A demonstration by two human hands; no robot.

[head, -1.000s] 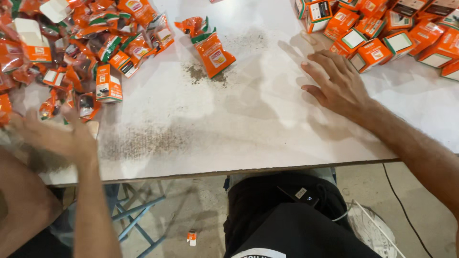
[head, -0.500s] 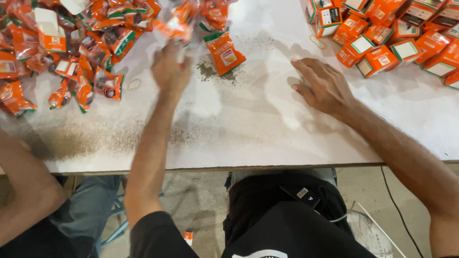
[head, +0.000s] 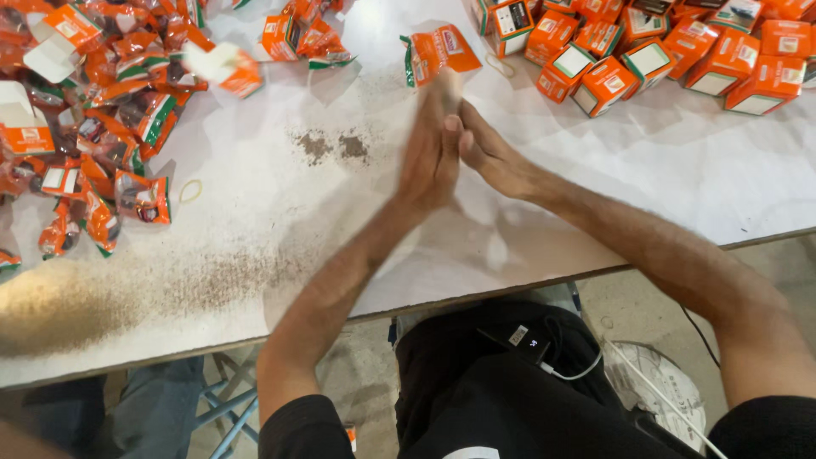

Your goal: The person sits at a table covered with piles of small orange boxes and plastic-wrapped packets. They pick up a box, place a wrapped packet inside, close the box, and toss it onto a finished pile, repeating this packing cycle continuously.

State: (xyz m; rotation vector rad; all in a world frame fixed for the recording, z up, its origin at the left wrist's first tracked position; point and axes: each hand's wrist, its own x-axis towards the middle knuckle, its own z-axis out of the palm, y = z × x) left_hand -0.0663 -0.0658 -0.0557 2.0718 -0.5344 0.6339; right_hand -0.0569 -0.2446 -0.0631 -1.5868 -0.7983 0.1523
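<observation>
My left hand and my right hand meet palm to palm above the white table, fingers stretched out and blurred. Neither holds anything. Just beyond the fingertips lies an orange and green packet. Two more packets lie further left. A brown patch of spilled powder marks the table left of my left hand.
A heap of orange packets and opened cartons fills the left of the table. Several small orange and white boxes crowd the far right. A rubber band lies by the heap. A dusty brown smear runs along the near edge.
My left hand has swung from the packets at the far side back to the middle. My right hand has lifted off the table, and the two now press together.
</observation>
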